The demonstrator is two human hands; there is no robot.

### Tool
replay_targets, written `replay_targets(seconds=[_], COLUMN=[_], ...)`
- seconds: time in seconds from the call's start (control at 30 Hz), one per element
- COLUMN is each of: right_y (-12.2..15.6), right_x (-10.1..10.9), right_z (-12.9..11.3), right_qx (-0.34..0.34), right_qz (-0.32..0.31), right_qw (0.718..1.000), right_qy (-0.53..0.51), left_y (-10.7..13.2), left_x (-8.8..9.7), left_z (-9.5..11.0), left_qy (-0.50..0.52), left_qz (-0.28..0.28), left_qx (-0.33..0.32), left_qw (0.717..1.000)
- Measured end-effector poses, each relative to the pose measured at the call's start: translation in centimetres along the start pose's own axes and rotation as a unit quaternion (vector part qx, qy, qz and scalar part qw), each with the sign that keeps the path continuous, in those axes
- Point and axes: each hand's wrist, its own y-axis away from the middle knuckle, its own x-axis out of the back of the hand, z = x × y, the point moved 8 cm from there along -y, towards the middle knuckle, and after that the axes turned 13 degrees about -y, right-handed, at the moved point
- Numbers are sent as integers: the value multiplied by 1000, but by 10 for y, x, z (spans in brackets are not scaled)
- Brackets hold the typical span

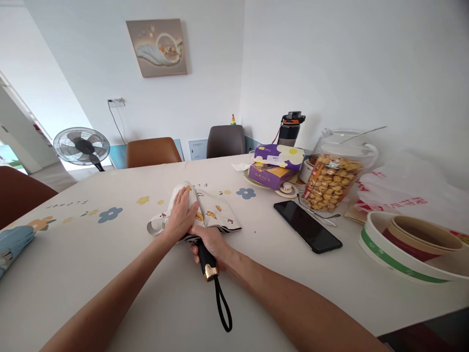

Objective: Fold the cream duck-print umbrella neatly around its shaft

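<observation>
A smooth, pale cloth (pixel 252 274) printed with flat flowers covers the table, and on it, near the middle and straight in front of the person, lies the umbrella (pixel 222 210). Hard, glossy things stand to the right: a slim black phone (pixel 308 227) lying flat, a clear rounded jar (pixel 333 183) full of knobbly golden snacks, a crinkled, see-through bag (pixel 410 183), and a round white tub (pixel 397 261) with a green band and a brown tub (pixel 421 237) inside it. Behind the phone, a purple carton (pixel 269 176) sits squarely beneath a flowered pack (pixel 280 156). The umbrella is folded short, its thin white fabric bunched in soft pleats, dotted with small orange-brown figures and edged in black; a pale strap (pixel 157 225) curls loose at its left. Its black handle (pixel 207 256) ends in a shiny gold cap with a dark cord loop (pixel 224 308). The left hand (pixel 182 211) lies flat on the fabric, fingers outstretched and close together; the right hand (pixel 210 239) wraps closed around the handle's upper end.
</observation>
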Motion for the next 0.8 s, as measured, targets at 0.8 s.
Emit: replay_targets(seconds=[0.8], right_y=[6], right_x=[-6], right_z=[-5], right_qx=[2], right_qz=[-25], right_qw=[999], right_qy=[-24], left_y=[-1], left_x=[24], left_z=[-2], left_qy=[32], left_qz=[77], left_qx=[35], left_qw=[996])
